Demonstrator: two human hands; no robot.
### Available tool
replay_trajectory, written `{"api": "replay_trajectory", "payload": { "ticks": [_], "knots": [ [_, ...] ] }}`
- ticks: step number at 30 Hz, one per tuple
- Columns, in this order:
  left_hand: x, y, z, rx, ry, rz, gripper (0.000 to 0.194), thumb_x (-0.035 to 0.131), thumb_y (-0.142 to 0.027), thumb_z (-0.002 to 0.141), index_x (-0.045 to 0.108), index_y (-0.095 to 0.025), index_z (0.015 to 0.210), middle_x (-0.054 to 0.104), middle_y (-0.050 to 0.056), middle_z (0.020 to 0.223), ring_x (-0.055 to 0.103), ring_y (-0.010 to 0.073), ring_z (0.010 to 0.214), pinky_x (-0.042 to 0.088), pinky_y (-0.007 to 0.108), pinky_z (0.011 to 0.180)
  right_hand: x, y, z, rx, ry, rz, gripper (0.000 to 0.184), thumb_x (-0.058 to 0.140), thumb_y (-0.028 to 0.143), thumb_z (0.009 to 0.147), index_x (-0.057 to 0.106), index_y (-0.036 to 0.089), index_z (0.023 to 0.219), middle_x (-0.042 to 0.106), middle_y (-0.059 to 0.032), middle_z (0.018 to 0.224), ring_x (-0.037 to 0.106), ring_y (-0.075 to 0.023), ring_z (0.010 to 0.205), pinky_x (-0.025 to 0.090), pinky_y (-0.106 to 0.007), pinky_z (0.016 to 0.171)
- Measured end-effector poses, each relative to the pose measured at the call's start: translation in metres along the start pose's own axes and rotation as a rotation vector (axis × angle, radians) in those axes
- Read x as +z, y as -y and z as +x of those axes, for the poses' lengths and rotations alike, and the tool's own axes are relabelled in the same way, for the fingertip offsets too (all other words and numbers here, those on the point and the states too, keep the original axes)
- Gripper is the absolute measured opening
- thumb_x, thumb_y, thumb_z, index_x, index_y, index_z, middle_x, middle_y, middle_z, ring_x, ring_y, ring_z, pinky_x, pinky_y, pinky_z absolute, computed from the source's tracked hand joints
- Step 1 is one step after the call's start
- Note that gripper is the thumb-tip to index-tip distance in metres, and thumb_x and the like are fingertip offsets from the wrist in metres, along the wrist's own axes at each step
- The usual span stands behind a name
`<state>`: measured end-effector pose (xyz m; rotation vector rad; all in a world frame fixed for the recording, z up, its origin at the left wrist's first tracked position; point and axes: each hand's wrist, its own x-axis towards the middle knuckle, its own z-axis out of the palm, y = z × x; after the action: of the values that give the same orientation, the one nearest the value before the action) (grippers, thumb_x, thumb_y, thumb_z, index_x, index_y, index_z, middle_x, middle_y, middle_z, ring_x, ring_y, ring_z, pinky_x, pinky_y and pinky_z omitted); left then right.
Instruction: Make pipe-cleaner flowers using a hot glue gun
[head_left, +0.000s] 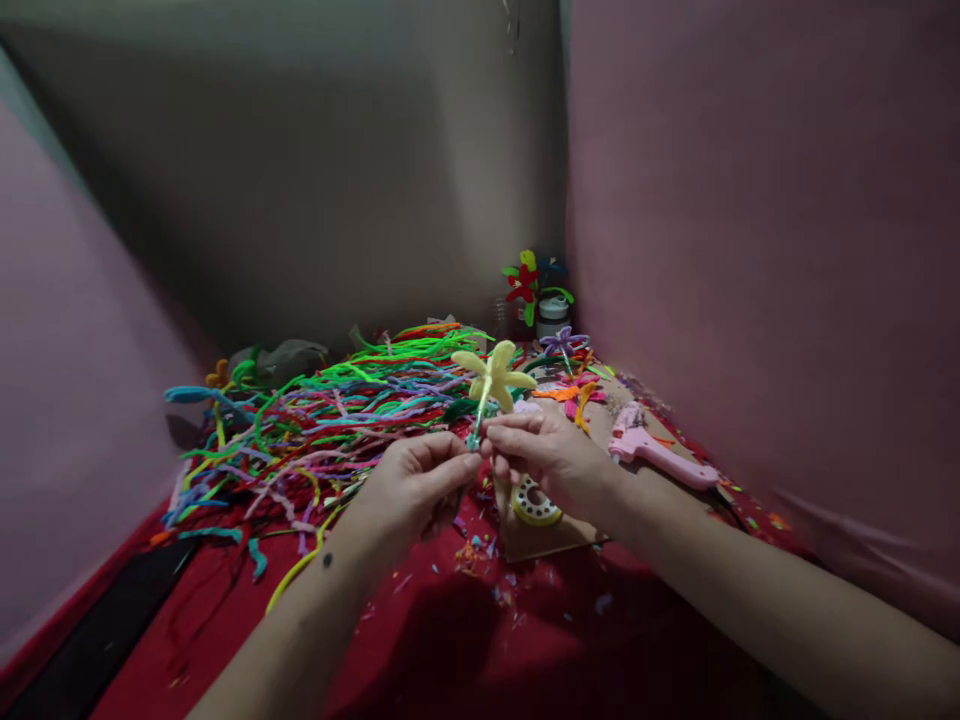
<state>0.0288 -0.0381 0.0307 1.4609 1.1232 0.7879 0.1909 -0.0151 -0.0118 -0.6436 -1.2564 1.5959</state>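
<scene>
A pale yellow pipe-cleaner flower is held up in front of me, its petals spread at the top of a thin, light stem. A bit of teal fuzzy pipe cleaner sits around the stem's lower end. My left hand pinches that lower end between thumb and forefinger. From the other side, my right hand has its fingers closed at the stem, just above the left fingertips. Exactly what lies between the right fingertips is partly hidden.
Many coloured pipe cleaners are heaped at left. A pink glue gun lies at right on cardboard, near a yellow-rimmed tape roll. Behind stand a purple flower and a white-lidded container. Scraps dot the red cloth.
</scene>
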Motion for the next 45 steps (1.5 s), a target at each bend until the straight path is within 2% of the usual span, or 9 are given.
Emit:
{"api": "replay_trajectory", "payload": {
  "ticks": [3,8,15,20,25,30,36,41,45],
  "knots": [
    [0.008,0.000,-0.001,0.094,-0.063,0.138,0.025,0.059,-0.034,0.075,0.048,-0.017,0.059,0.039,-0.007,0.044,0.031,0.0052,0.037,0.022,0.019,0.037,0.010,0.007,0.012,-0.073,-0.107,0.118,0.021,0.072,0.028,0.066,0.057,0.013,0.060,0.050,0.0046,0.053,0.040,-0.0051,0.046,0.028,-0.021,0.045],
    [0.003,0.006,-0.001,0.195,-0.122,0.252,0.025,0.056,-0.033,0.078,0.046,-0.018,0.061,0.036,-0.007,0.051,0.029,0.0063,0.045,0.023,0.020,0.041,0.022,0.014,0.020,-0.178,-0.226,0.177,0.020,0.072,0.024,0.063,0.055,0.014,0.058,0.051,0.0049,0.049,0.043,-0.0057,0.046,0.028,-0.022,0.047],
    [-0.005,0.025,-0.025,0.026,-0.005,0.211,0.026,0.054,-0.037,0.079,0.047,-0.018,0.062,0.034,-0.007,0.049,0.028,0.0064,0.044,0.022,0.019,0.041,0.019,0.014,0.028,-0.173,-0.303,0.273,0.020,0.072,0.026,0.059,0.056,0.014,0.063,0.054,0.0044,0.056,0.047,-0.0058,0.046,0.031,-0.021,0.047],
    [-0.011,0.029,-0.034,-0.046,-0.066,0.198,0.036,0.052,-0.044,0.079,0.043,-0.018,0.057,0.035,-0.006,0.047,0.029,0.0061,0.041,0.022,0.020,0.040,0.007,0.013,0.033,-0.174,-0.227,0.249,0.020,0.070,0.028,0.061,0.060,0.013,0.066,0.056,0.0028,0.057,0.047,-0.0061,0.047,0.030,-0.020,0.046],
    [-0.016,0.024,-0.014,0.030,-0.192,0.132,0.029,0.058,-0.041,0.077,0.050,-0.017,0.064,0.041,-0.006,0.049,0.032,0.0056,0.043,0.024,0.019,0.041,0.011,0.009,0.028,-0.187,-0.171,0.186,0.018,0.069,0.027,0.062,0.059,0.012,0.061,0.052,0.0036,0.049,0.045,-0.0063,0.044,0.027,-0.022,0.044],
    [-0.008,0.026,0.009,0.078,-0.116,0.000,0.023,0.062,-0.038,0.075,0.059,-0.017,0.084,0.049,-0.005,0.058,0.038,0.0057,0.046,0.028,0.019,0.043,0.012,0.001,0.024,-0.156,-0.181,0.240,0.021,0.073,0.024,0.060,0.055,0.013,0.055,0.051,0.0046,0.049,0.046,-0.0063,0.045,0.029,-0.022,0.046],
    [0.003,0.025,0.019,0.056,-0.017,-0.040,0.022,0.061,-0.035,0.076,0.054,-0.015,0.067,0.042,-0.006,0.050,0.031,0.0049,0.044,0.023,0.020,0.043,0.008,-0.006,0.024,-0.144,-0.195,0.259,0.024,0.075,0.025,0.059,0.053,0.014,0.055,0.053,0.0044,0.049,0.044,-0.0062,0.044,0.030,-0.022,0.045],
    [-0.001,0.026,0.010,-0.029,0.031,0.002,0.026,0.062,-0.034,0.074,0.047,-0.016,0.063,0.034,-0.008,0.051,0.025,0.0051,0.046,0.019,0.020,0.043,0.009,-0.006,0.025,-0.141,-0.213,0.246,0.025,0.075,0.026,0.058,0.053,0.014,0.056,0.051,0.0051,0.050,0.044,-0.0053,0.046,0.030,-0.021,0.046],
    [-0.009,0.030,-0.012,-0.084,0.067,0.104,0.025,0.060,-0.036,0.075,0.048,-0.016,0.065,0.034,-0.007,0.053,0.025,0.0062,0.048,0.018,0.021,0.045,0.006,-0.006,0.026,-0.094,-0.195,0.277,0.021,0.072,0.027,0.062,0.055,0.014,0.061,0.053,0.0045,0.053,0.043,-0.0049,0.045,0.029,-0.021,0.046]
  ]
}}
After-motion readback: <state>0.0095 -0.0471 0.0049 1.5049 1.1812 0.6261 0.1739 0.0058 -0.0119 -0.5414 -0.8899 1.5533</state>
